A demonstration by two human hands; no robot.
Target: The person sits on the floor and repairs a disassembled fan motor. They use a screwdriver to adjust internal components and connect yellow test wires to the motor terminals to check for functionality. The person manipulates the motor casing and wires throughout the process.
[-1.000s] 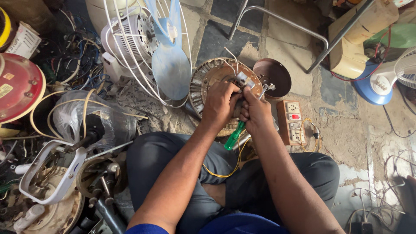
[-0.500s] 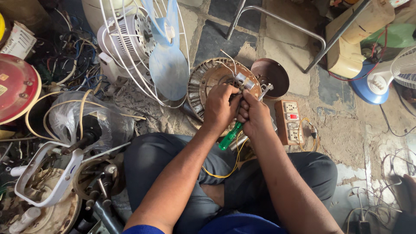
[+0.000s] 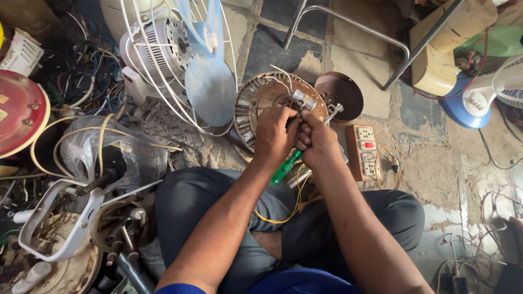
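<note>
I have both hands bunched on the round fan motor (image 3: 256,106), which lies on the floor just beyond my knees, right of the blue-bladed table fan (image 3: 210,81). My left hand (image 3: 275,133) curls its fingers tight over the motor's near rim; my right hand (image 3: 317,142) closes around the green-handled screwdriver (image 3: 286,167), handle pointing back toward me, tip hidden under the knuckles. To do this well I judge I should keep the left hand steadying the motor and the tool square. The small grey capacitor (image 3: 303,100) sits just beyond my fingertips, the switch board (image 3: 366,151) to the right.
</note>
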